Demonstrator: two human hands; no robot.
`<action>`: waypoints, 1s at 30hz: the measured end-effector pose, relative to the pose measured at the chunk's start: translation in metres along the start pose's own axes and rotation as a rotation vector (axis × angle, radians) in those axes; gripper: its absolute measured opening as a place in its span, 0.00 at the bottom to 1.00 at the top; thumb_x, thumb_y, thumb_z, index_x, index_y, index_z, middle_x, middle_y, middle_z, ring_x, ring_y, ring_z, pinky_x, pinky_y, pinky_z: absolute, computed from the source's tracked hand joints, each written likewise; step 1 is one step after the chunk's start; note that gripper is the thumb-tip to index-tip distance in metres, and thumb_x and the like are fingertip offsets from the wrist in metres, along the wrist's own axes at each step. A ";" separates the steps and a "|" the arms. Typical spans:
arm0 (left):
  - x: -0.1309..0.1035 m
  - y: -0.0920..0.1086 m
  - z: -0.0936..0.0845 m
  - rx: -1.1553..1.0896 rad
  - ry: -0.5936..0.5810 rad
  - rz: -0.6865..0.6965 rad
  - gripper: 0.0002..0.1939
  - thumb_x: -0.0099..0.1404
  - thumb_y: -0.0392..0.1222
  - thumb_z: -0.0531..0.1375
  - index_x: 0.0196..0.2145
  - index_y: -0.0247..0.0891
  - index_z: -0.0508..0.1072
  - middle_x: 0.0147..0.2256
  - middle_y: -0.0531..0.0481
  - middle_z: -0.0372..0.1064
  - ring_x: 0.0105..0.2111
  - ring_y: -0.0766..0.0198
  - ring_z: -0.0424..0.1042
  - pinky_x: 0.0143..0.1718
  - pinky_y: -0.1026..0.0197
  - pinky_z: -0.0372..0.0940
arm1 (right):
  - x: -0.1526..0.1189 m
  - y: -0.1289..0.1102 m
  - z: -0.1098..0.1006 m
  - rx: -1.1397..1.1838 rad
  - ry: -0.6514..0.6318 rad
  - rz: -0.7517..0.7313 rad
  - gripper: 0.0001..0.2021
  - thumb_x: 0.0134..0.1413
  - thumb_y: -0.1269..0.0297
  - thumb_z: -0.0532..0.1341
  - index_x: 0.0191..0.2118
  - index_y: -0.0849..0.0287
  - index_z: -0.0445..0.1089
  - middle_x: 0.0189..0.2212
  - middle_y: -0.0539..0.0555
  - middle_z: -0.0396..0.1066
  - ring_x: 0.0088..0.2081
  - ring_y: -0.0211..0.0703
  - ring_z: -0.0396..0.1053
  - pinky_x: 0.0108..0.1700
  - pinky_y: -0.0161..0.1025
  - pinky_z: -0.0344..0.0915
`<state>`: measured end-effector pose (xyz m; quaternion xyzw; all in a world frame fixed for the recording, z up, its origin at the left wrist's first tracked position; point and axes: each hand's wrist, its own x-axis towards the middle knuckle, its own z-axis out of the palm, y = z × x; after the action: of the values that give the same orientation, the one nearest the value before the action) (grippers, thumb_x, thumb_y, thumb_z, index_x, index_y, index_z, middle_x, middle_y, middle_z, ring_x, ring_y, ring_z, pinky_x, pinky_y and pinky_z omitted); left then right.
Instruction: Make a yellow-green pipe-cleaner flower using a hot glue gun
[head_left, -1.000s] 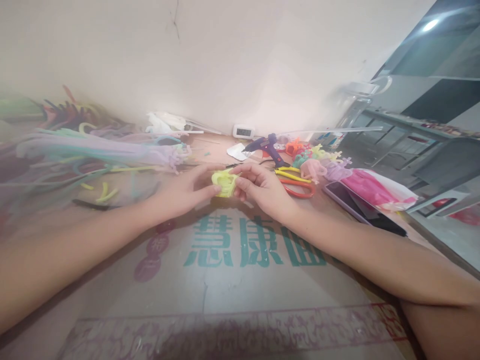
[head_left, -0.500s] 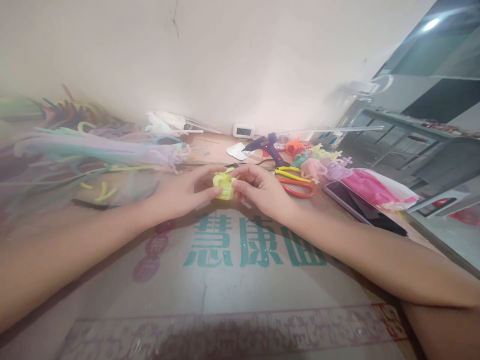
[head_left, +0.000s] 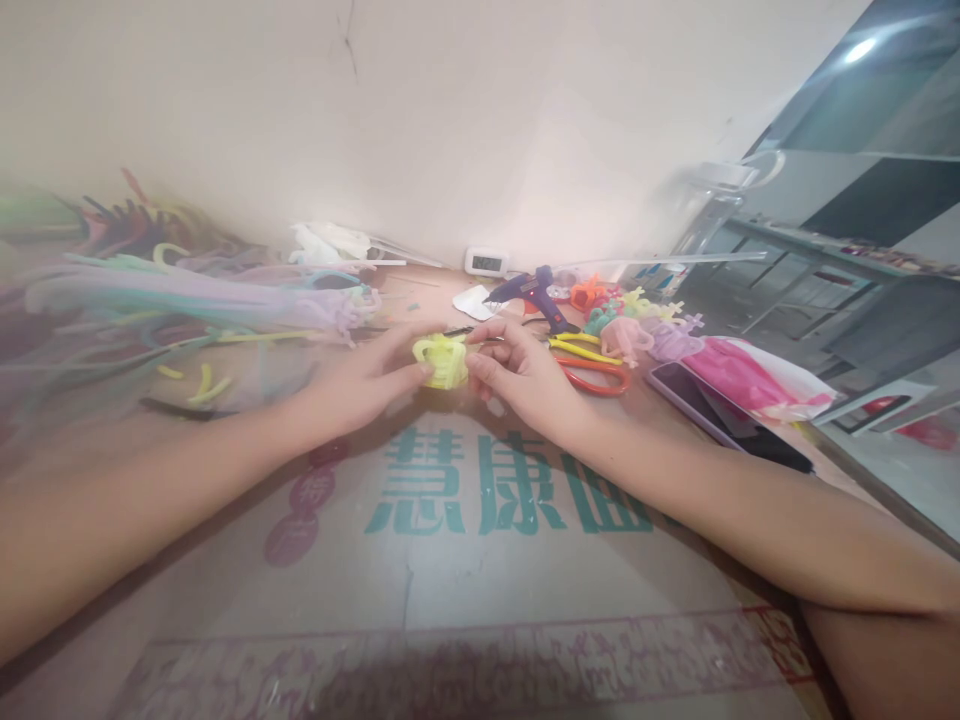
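A small yellow fuzzy piece (head_left: 445,362), with a loop on its left side, is held up between both hands over the printed table cover (head_left: 465,580). My left hand (head_left: 371,378) pinches it from the left, its thumb on the lower left part and its fingers partly hidden behind. On the right side, my right hand (head_left: 517,375) has its thumb and bent fingers closed at the piece's edge. The far sides of the fingers are hidden.
Pastel fuzzy stems (head_left: 202,290) lie at the left. Behind the hands are a white clock (head_left: 487,262) and a purple glue gun (head_left: 536,292). To the right are red-handled scissors (head_left: 600,378), small colored fuzzy pieces (head_left: 628,338), a phone (head_left: 720,415) and a pink bag (head_left: 757,378).
The yellow piece has turned between the fingers, and its loop now shows at the left. My left hand has shifted slightly left; my right hand has barely moved.
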<state>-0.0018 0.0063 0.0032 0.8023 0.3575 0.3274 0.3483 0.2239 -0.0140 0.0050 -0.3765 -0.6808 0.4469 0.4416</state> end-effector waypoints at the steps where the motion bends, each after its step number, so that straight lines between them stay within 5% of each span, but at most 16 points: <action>1: 0.000 0.000 0.000 -0.017 0.020 -0.023 0.26 0.72 0.52 0.57 0.66 0.50 0.65 0.68 0.50 0.60 0.68 0.50 0.59 0.70 0.45 0.51 | 0.001 0.001 0.000 -0.018 0.014 0.004 0.14 0.60 0.54 0.65 0.43 0.56 0.63 0.26 0.45 0.69 0.27 0.36 0.67 0.29 0.34 0.63; 5: -0.001 -0.006 0.003 -0.059 0.087 -0.087 0.28 0.72 0.54 0.58 0.66 0.48 0.64 0.66 0.46 0.63 0.65 0.47 0.63 0.68 0.40 0.54 | 0.002 0.000 0.001 -0.177 0.036 0.029 0.11 0.60 0.57 0.65 0.36 0.59 0.69 0.32 0.50 0.74 0.33 0.37 0.70 0.37 0.36 0.67; 10: 0.000 -0.012 0.003 -0.074 0.101 -0.016 0.30 0.71 0.56 0.59 0.68 0.47 0.61 0.60 0.44 0.70 0.59 0.48 0.69 0.64 0.41 0.59 | 0.001 -0.005 0.001 -0.334 -0.086 0.034 0.12 0.63 0.57 0.62 0.37 0.62 0.77 0.34 0.52 0.79 0.36 0.41 0.73 0.40 0.38 0.67; 17: -0.001 -0.003 0.004 0.131 0.155 -0.026 0.36 0.68 0.59 0.60 0.69 0.46 0.60 0.69 0.43 0.58 0.67 0.44 0.60 0.67 0.41 0.56 | 0.002 -0.003 -0.003 -0.238 -0.031 0.029 0.12 0.63 0.61 0.63 0.47 0.60 0.78 0.47 0.55 0.81 0.47 0.45 0.76 0.53 0.43 0.69; 20: -0.001 -0.001 0.006 0.156 0.147 -0.073 0.37 0.65 0.61 0.63 0.68 0.51 0.60 0.68 0.46 0.60 0.64 0.45 0.64 0.64 0.42 0.60 | 0.004 0.002 -0.003 -0.136 -0.052 0.011 0.12 0.61 0.62 0.64 0.48 0.59 0.77 0.49 0.54 0.80 0.49 0.45 0.76 0.55 0.44 0.70; 24: 0.000 -0.002 0.008 0.078 0.153 -0.148 0.34 0.61 0.62 0.66 0.60 0.48 0.67 0.57 0.45 0.71 0.52 0.48 0.75 0.53 0.45 0.69 | 0.005 0.007 -0.002 0.014 -0.022 0.020 0.11 0.58 0.66 0.66 0.47 0.58 0.73 0.43 0.53 0.80 0.44 0.42 0.77 0.50 0.42 0.72; 30: 0.001 -0.004 0.007 0.108 0.340 -0.140 0.33 0.56 0.58 0.69 0.55 0.43 0.66 0.51 0.45 0.72 0.50 0.47 0.73 0.51 0.45 0.69 | 0.001 -0.003 0.002 -0.077 0.003 0.122 0.07 0.61 0.62 0.65 0.39 0.60 0.70 0.38 0.53 0.78 0.41 0.42 0.76 0.45 0.39 0.71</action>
<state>0.0026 0.0072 -0.0036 0.7262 0.4833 0.4133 0.2611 0.2217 -0.0148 0.0076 -0.4347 -0.6725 0.4459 0.3999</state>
